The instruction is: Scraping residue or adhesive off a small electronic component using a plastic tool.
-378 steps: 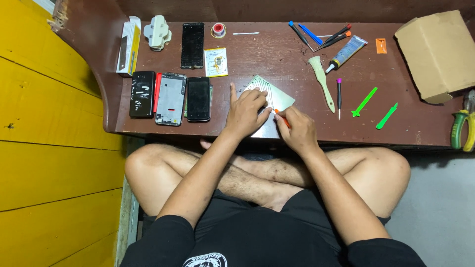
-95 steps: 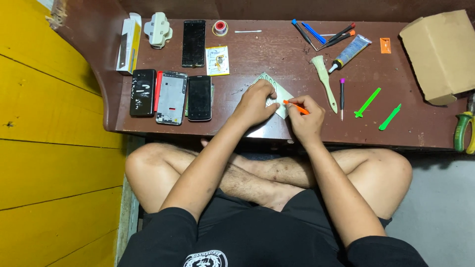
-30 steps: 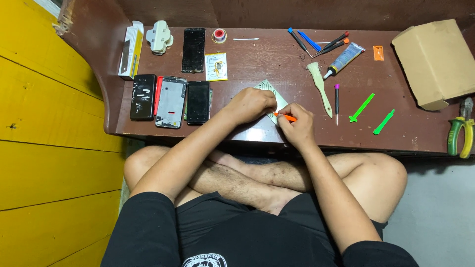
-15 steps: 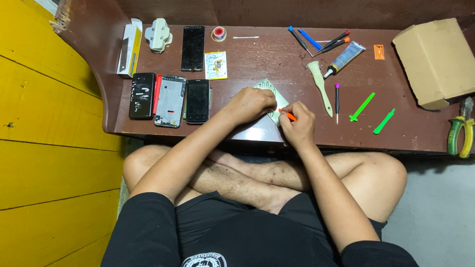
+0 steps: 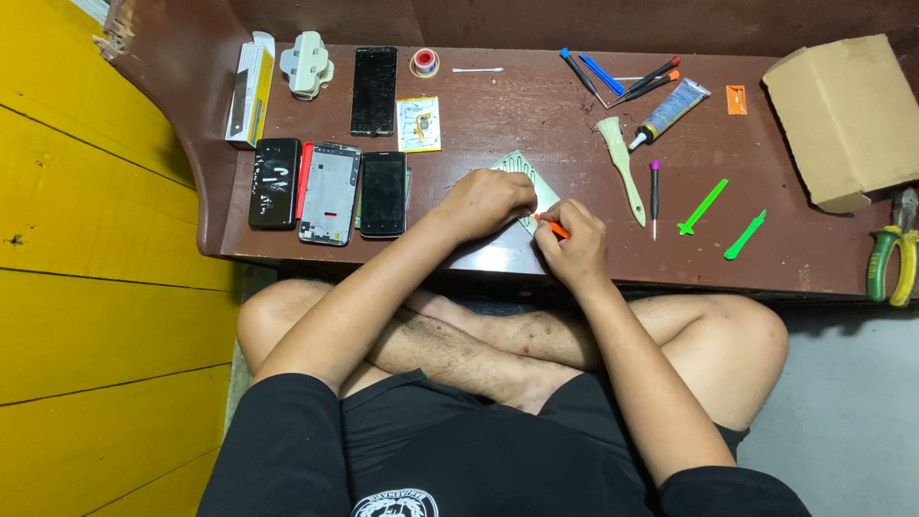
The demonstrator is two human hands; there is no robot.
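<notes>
A flat silvery phone part (image 5: 498,254) lies at the front edge of the low brown table (image 5: 574,124). My left hand (image 5: 486,203) presses down on it and covers most of its top. My right hand (image 5: 572,247) grips a small orange tool (image 5: 552,226) whose tip meets the part's right edge, just under my left fingers. The spot where the tip touches is hidden.
Phones and a bare phone frame (image 5: 328,191) lie at the left. A brush (image 5: 620,168), screwdrivers (image 5: 655,196), a glue tube (image 5: 670,110) and green pry sticks (image 5: 702,206) lie at the right, beside a cardboard box (image 5: 847,115) and pliers (image 5: 890,258). My crossed legs are below.
Both hands stay on the part. Over the last seconds my right hand with the orange tool has shifted slightly along the part's right edge; my left arm has swung leftwards.
</notes>
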